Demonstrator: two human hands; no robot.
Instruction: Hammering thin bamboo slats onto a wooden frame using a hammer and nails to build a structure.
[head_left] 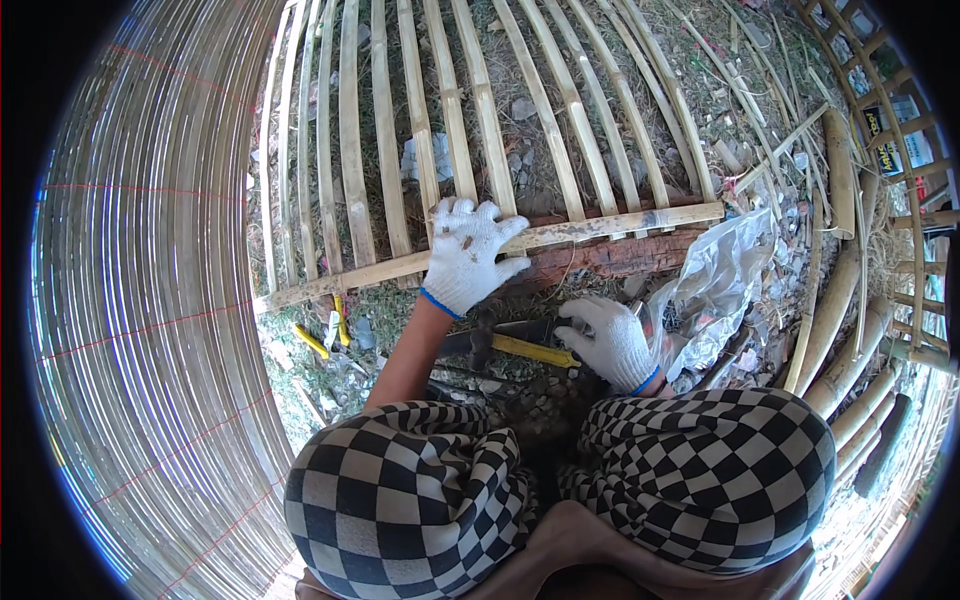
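My left hand [468, 258], in a white knit glove with a blue cuff, lies across a bamboo cross strip [610, 224]. Its fingers are spread over the strip, with the thumb on the near side. Beyond it, long bamboo slats [352, 150] run away from me side by side in a spaced row. My right hand [612, 342], gloved likewise, hovers close to the end of a hammer's yellow handle [535, 349]. Its thumb and fingers are apart, and nothing shows between them. The dark hammer head [482, 340] points toward my left arm.
A reddish wooden beam [605, 256] lies under the slats' near ends. Right of it is a crumpled clear plastic bag [712, 290]. Yellow-handled pliers [312, 341] rest at left, beside a tall slatted bamboo panel [150, 260]. Bamboo poles [835, 300] lie at right.
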